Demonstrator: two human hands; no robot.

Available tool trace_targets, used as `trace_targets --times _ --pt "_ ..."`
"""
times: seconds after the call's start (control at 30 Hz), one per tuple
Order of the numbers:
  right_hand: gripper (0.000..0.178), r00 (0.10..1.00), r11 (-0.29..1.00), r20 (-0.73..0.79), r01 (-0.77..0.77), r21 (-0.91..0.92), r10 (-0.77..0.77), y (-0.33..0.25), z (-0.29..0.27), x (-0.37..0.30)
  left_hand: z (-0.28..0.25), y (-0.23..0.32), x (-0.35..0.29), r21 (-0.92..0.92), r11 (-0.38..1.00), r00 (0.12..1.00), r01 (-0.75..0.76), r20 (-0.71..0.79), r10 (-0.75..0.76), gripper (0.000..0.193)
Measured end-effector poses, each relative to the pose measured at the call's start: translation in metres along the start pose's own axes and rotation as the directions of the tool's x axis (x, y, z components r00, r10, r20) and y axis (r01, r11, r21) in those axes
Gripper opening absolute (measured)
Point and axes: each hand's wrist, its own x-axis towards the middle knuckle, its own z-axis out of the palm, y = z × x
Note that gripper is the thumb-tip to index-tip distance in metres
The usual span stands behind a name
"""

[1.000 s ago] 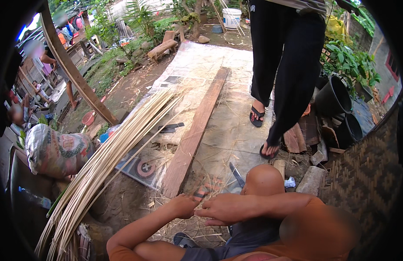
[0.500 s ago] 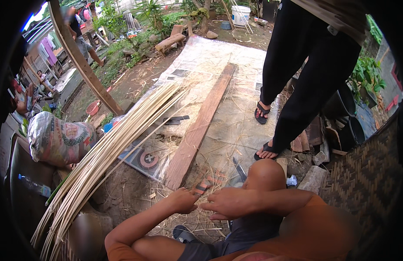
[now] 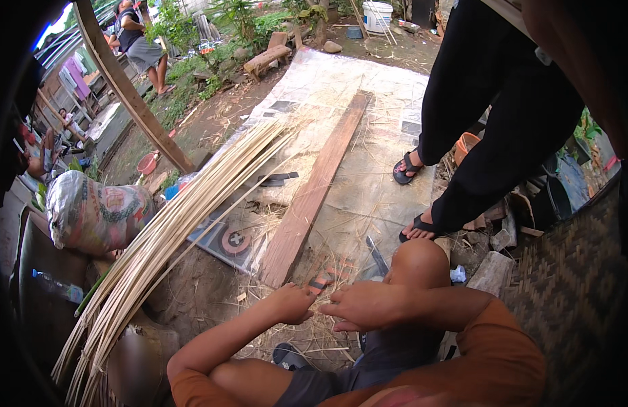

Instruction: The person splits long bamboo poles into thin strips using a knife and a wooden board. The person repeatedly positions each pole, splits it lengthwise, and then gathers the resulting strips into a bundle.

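Observation:
My left hand (image 3: 291, 303) is held over the ground just below the near end of a long reddish wooden plank (image 3: 314, 197). My right hand (image 3: 365, 305) hangs beside it near my raised knee, fingers loosely stretched toward the left hand. The fingers of both hands are apart, and I see nothing held in them. Just beyond the hands lies a small orange and black piece (image 3: 319, 282) among shavings. A knife (image 3: 377, 256) with a dark blade rests beyond my knee. To the left leans a large bundle of thin pale strips (image 3: 185, 210).
A pale sheet (image 3: 368, 210) strewn with shavings lies under the plank. A person in black trousers (image 3: 490, 129) stands at its right edge. A stuffed sack (image 3: 100, 211) sits at the left, near a slanting wooden post (image 3: 127, 81). A woven panel (image 3: 558, 285) is at the right.
The view has shifted slightly. The standing person's arm now shows at the upper right. A person in the far left background has moved further into view. My hands keep nearly the same pose.

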Motion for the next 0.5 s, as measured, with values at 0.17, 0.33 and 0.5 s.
trace_targets --times 0.17,0.33,0.5 --pt "0.048 0.999 1.000 0.042 0.005 0.004 -0.005 -0.0024 -0.0067 0.0017 0.0002 -0.0018 0.0015 -0.002 1.000 1.000 -0.005 0.005 0.005 0.049" --pt "0.049 1.000 1.000 0.018 0.002 0.004 -0.002 -0.0025 -0.0038 -0.0008 0.0011 -0.0014 0.0006 -0.015 1.000 1.000 -0.001 -0.005 0.001 0.049" --pt "0.053 0.995 0.999 0.094 -0.015 -0.046 0.019 -0.0003 -0.0036 0.0016 -0.0002 -0.0027 0.0048 -0.022 0.999 0.999 0.025 0.027 -0.025 0.051"
